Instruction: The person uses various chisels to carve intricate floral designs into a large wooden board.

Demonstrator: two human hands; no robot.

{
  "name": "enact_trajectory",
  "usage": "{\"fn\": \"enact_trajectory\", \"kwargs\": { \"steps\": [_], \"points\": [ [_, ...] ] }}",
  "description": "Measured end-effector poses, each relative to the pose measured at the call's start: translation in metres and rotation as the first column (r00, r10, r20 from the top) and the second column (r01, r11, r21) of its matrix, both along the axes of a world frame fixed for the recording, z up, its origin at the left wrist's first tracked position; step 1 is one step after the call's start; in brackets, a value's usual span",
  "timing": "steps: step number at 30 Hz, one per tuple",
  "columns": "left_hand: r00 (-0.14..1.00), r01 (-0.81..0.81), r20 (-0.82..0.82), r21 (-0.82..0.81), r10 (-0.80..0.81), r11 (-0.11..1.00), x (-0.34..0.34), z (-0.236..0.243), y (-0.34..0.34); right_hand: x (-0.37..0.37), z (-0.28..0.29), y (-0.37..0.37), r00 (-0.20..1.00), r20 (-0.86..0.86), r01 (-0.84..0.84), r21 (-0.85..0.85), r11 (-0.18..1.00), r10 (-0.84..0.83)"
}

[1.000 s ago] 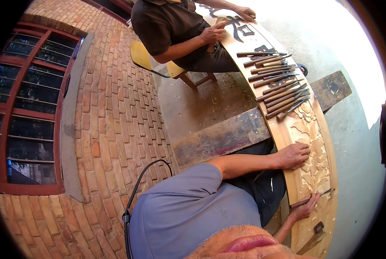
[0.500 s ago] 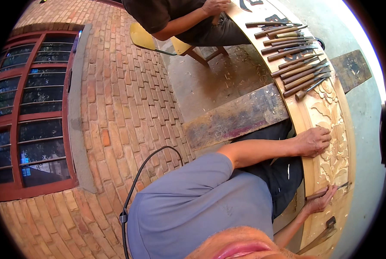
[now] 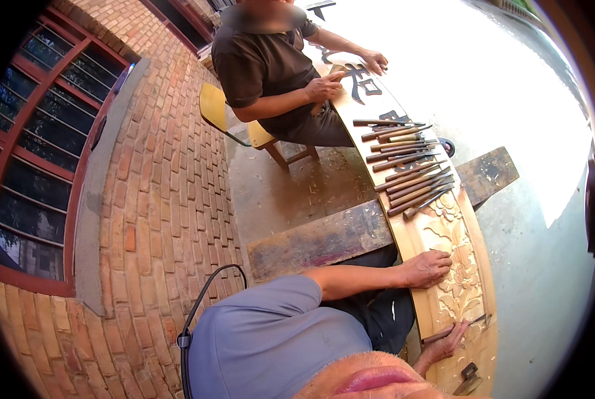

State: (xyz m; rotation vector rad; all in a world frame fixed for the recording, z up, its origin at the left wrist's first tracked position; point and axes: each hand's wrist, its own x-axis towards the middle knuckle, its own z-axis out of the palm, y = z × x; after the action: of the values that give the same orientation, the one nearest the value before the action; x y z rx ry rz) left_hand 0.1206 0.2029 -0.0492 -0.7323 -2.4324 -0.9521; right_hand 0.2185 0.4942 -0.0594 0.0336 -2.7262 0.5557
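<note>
My left hand (image 3: 427,269) rests on a long pale wooden board (image 3: 410,229), its fingers curled down beside the carved leaf-and-flower relief (image 3: 458,279). Whatever lies under those fingers is hidden. Lower along the board, my right hand (image 3: 449,344) is closed round a carving chisel (image 3: 437,334) with a brown wooden handle. Its thin metal blade points away from me, over the carving toward the far edge. Just beyond my right hand, a tool with a dark head and wooden handle (image 3: 469,371) lies on the board, partly cut off by the picture's rim.
Several wooden-handled chisels (image 3: 410,179) lie in a row on the board. Farther along sits a co-worker (image 3: 264,73) on a yellow chair (image 3: 212,110), both hands near dark cut-out shapes (image 3: 360,85). Stained planks (image 3: 324,239) support the board. A brick wall (image 3: 158,199) stands behind me.
My view has swung, so the board sits lower and farther left and more of the co-worker shows. Both my hands keep about the same places on the board.
</note>
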Motion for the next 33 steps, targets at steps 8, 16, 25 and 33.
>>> {"fn": "enact_trajectory", "kwargs": {
  "steps": [8, 16, 25, 33],
  "points": [
    [1.0, -0.013, -0.01, 0.02, 0.013, 1.0, -0.004, -0.001, 0.001, -0.005, -0.002, 0.001, 0.999, -0.036, -0.025, 0.032, 0.999, 0.027],
    [0.999, 0.004, -0.053, 0.04, -0.002, 0.999, -0.005, -0.001, 0.0, -0.004, 0.0, 0.0, 0.999, -0.031, -0.024, 0.043, 0.999, 0.026],
    [0.999, 0.032, 0.033, -0.031, -0.031, 0.999, -0.005, 0.004, -0.003, -0.004, 0.005, -0.004, 1.0, -0.015, -0.003, 0.041, 0.999, 0.004],
    [0.999, 0.029, 0.039, -0.031, -0.028, 0.999, 0.001, 0.008, -0.004, 0.001, 0.014, -0.011, 1.0, 0.011, -0.005, 0.036, 0.999, 0.004]
  ]
}}
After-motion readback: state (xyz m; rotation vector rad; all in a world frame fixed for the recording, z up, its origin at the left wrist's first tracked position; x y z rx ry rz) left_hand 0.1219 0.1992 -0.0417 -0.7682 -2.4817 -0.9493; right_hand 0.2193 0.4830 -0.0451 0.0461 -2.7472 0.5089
